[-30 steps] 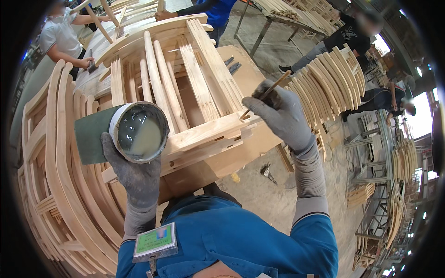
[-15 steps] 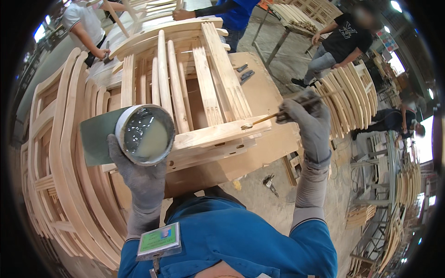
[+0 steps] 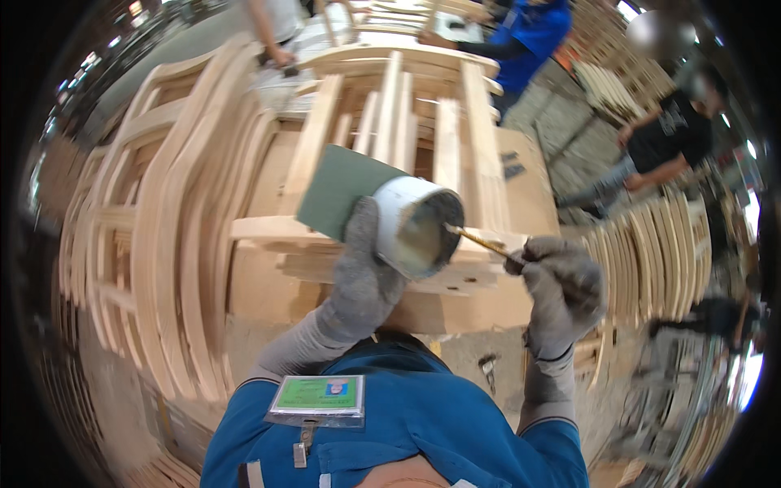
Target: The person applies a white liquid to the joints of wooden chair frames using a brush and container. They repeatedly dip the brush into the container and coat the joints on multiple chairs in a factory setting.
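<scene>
In its grey glove, my left hand is closed round a white cup tilted to the right. A pale, milky liquid shows inside, and a flat dark green sheet sits between the hand and the cup. My right hand, also gloved, pinches a thin brush-like stick, its tip at the cup's mouth. Behind and below the cup lies a pale wooden chair frame with slats and a slotted rail, partly hidden by the cup and hands.
Chair frames stand stacked on the left, and curved wooden parts stand in a row on the right. Brown board lies under the work. Across the table are a person in blue and another in white; one in black stands right.
My left hand has brought the cup and green sheet rightward, in front of the frame. The stick's tip has left the wooden rail and is now at the cup's mouth.
</scene>
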`<state>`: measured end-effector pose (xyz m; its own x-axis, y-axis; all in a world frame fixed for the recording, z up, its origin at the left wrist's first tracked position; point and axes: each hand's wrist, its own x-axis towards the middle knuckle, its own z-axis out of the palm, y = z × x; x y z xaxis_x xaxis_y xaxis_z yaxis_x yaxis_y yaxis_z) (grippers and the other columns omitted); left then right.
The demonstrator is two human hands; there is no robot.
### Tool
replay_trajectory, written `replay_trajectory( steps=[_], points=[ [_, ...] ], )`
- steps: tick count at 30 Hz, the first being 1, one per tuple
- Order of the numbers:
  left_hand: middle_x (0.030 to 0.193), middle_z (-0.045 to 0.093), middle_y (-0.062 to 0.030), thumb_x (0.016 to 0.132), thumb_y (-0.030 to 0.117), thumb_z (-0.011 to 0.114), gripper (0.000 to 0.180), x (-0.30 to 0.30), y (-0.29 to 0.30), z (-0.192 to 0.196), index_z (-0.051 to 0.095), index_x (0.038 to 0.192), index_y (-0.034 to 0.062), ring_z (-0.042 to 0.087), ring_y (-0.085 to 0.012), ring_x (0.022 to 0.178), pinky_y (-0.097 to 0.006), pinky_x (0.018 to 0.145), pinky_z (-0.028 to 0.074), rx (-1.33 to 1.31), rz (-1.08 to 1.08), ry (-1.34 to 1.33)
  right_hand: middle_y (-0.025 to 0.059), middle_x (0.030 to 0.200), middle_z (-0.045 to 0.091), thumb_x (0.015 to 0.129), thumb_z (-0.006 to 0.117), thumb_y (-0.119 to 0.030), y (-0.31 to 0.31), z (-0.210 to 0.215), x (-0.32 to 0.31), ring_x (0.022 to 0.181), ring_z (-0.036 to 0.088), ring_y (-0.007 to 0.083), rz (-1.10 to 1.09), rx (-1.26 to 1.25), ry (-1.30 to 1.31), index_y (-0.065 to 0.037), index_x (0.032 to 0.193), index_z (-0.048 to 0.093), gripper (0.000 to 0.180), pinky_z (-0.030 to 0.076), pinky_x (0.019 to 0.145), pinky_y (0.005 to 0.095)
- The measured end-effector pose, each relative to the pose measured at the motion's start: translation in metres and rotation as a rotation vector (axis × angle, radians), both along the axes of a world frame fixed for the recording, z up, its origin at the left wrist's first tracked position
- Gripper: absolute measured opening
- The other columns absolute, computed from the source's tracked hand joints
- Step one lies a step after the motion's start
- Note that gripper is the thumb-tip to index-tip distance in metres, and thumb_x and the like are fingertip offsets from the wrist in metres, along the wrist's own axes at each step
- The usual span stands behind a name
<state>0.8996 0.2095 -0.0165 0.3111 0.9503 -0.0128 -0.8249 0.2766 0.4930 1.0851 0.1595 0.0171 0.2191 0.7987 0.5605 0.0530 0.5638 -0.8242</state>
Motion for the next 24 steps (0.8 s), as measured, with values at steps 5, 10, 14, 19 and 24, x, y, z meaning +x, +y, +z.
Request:
replay_trajectory(
  steps=[5, 10, 14, 19, 24],
  points=[
    [0.124, 0.053, -0.0128, 0.098, 0.044, 0.036, 0.052, -0.030, -0.018, 0.001, 0.042, 0.129, 0.0033, 0.053, -0.0241, 0.115, -0.040, 0.099, 0.045, 0.026, 0.128, 0.086, 0.0200, 0.097, 0.063, 0.071, 0.076, 0.003, 0.019, -0.029, -0.025, 0.077, 0.068, 0.0241, 0.027, 0.144, -0.451, -0.004, 0.082, 0.048, 0.031, 0.057, 0.062, 0.0299],
    [0.126, 0.052, -0.0130, 0.099, 0.041, 0.034, 0.050, -0.083, -0.039, -0.008, 0.040, 0.131, 0.0028, 0.052, -0.0235, 0.116, -0.039, 0.099, 0.045, 0.026, 0.339, 0.129, 0.0140, 0.087, 0.062, 0.067, 0.073, 0.008, 0.030, -0.001, -0.077, 0.075, 0.063, 0.0212, 0.264, 0.122, -0.540, -0.005, 0.078, 0.055, 0.024, 0.051, 0.062, 0.0292],
    [0.127, 0.051, -0.0120, 0.101, 0.038, 0.029, 0.049, -0.136, -0.076, -0.011, 0.040, 0.133, 0.0030, 0.051, -0.0224, 0.118, -0.037, 0.101, 0.042, -0.052, 0.487, 0.097, 0.0095, 0.078, 0.061, 0.061, 0.069, 0.010, 0.022, 0.016, -0.122, 0.073, 0.058, 0.0217, 0.500, 0.133, -0.540, -0.005, 0.069, 0.059, 0.019, 0.046, 0.064, 0.0297],
    [0.130, 0.046, -0.0149, 0.093, 0.026, 0.051, 0.052, -0.209, -0.141, -0.006, 0.035, 0.135, 0.0000, 0.043, -0.0267, 0.124, -0.038, 0.106, 0.034, 0.163, 0.775, 0.264, 0.0112, 0.080, 0.064, 0.059, 0.073, 0.008, 0.002, 0.019, -0.193, 0.076, 0.061, 0.0239, 0.700, 0.203, -0.442, -0.003, 0.073, 0.063, 0.020, 0.048, 0.065, 0.0306],
    [0.133, 0.039, -0.0172, 0.078, 0.007, 0.068, 0.074, -0.297, -0.225, -0.037, 0.026, 0.138, -0.0025, 0.040, -0.0307, 0.125, -0.038, 0.104, 0.033, 0.332, 1.125, 0.881, 0.0171, 0.089, 0.067, 0.070, 0.074, 0.003, -0.056, -0.013, -0.317, 0.078, 0.066, 0.0245, 0.781, 0.116, -0.112, -0.001, 0.086, 0.060, 0.022, 0.054, 0.063, 0.0326]
  ],
)
